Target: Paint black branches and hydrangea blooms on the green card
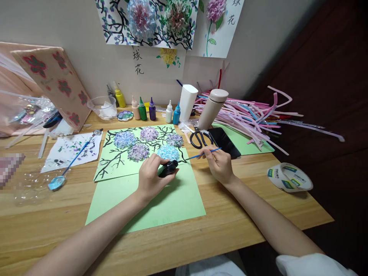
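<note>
My left hand (151,174) is closed around a small black bottle (168,168), held tilted over the green paper (120,207). Pinched in my right hand (220,165) is a thin blue paintbrush (212,150). Its tip touches or hovers just over a black branch line at the right edge of the painted sheet (115,168); I cannot tell which. Fluffy flower heads in blue, pink and purple sit on that sheet among black branches. The light-blue flower (168,152) is closest to the bottle and partly behind my left hand.
Black scissors (198,138), a phone (224,142) and a tumbler (212,109) stand or lie beyond my right hand. Pipe cleaners (244,115) pile up behind them. Paint bottles (143,110) line the back. A tape roll (290,177) lies right; a paint-stained tissue (74,151) lies left.
</note>
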A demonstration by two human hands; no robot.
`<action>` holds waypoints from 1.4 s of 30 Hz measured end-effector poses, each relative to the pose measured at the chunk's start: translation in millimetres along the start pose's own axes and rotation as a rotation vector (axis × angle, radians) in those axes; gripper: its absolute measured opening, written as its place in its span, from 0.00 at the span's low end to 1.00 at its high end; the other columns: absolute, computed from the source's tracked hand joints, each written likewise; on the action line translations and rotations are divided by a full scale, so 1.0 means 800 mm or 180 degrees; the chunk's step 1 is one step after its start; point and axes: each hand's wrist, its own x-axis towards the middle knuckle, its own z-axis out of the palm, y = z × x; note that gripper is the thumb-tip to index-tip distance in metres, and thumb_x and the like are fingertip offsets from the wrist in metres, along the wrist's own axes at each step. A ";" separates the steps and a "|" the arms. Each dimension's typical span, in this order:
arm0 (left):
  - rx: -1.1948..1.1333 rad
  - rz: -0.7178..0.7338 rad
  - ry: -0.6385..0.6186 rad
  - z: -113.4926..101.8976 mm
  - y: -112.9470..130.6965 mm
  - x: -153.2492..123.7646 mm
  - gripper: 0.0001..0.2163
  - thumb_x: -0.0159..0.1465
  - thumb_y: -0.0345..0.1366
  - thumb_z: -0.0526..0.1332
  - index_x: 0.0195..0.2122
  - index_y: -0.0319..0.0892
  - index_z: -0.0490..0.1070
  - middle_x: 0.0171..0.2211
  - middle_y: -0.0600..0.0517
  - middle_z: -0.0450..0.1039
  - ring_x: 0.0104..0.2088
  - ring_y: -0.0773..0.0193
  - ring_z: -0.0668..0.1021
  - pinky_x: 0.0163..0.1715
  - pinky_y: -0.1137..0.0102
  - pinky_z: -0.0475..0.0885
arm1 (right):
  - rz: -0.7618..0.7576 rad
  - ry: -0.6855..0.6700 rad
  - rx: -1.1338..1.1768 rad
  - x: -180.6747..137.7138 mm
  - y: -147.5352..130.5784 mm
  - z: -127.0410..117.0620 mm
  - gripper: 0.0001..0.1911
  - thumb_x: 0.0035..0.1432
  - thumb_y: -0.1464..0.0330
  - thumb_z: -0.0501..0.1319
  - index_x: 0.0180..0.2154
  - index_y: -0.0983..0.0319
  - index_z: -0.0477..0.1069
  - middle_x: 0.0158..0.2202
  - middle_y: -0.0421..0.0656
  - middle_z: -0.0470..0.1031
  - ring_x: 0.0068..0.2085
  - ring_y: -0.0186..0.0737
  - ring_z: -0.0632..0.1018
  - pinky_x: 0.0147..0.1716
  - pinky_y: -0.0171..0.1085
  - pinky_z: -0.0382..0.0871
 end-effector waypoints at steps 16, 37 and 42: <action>-0.0030 -0.0001 -0.0019 0.001 -0.001 -0.001 0.10 0.55 0.40 0.65 0.33 0.42 0.66 0.28 0.52 0.69 0.28 0.64 0.70 0.27 0.70 0.62 | 0.0044 0.0093 -0.0022 0.000 -0.001 -0.007 0.15 0.64 0.69 0.50 0.25 0.59 0.67 0.24 0.40 0.73 0.27 0.36 0.74 0.31 0.36 0.69; -0.0055 0.0007 0.0010 0.000 0.001 0.001 0.10 0.54 0.39 0.65 0.33 0.42 0.66 0.27 0.52 0.68 0.28 0.64 0.70 0.27 0.70 0.62 | 0.0052 0.0099 0.0052 0.001 -0.003 -0.010 0.15 0.64 0.70 0.49 0.26 0.59 0.67 0.24 0.41 0.73 0.27 0.36 0.74 0.30 0.36 0.68; -0.0064 0.0012 -0.0003 0.000 0.002 -0.001 0.10 0.54 0.39 0.65 0.32 0.41 0.65 0.27 0.52 0.68 0.28 0.63 0.70 0.27 0.70 0.63 | 0.0025 0.0055 0.0068 0.001 -0.002 -0.010 0.15 0.63 0.71 0.50 0.25 0.60 0.67 0.24 0.40 0.72 0.27 0.35 0.73 0.30 0.36 0.67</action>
